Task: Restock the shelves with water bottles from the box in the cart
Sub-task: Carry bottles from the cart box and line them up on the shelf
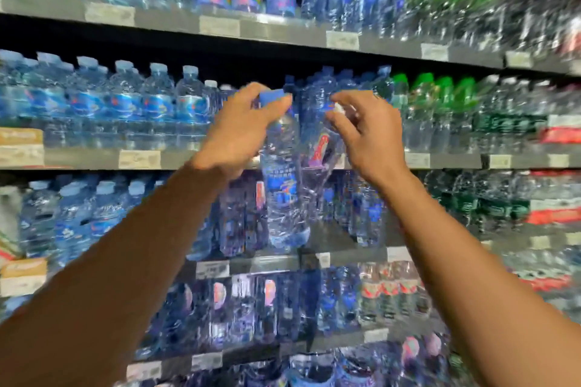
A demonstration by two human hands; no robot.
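Both hands pinch bottles by their caps: left hand a blue-capped bottle, right hand a white-capped bottle.

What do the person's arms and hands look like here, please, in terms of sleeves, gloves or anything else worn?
Both forearms are bare as far as the frame shows. The left hand and right hand wear no gloves. No watch, ring or band shows, though the picture is blurred.

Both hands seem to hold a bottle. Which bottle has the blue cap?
The left hand's bottle: its blue cap shows between the fingers. The bottle held by the right hand has a white cap.
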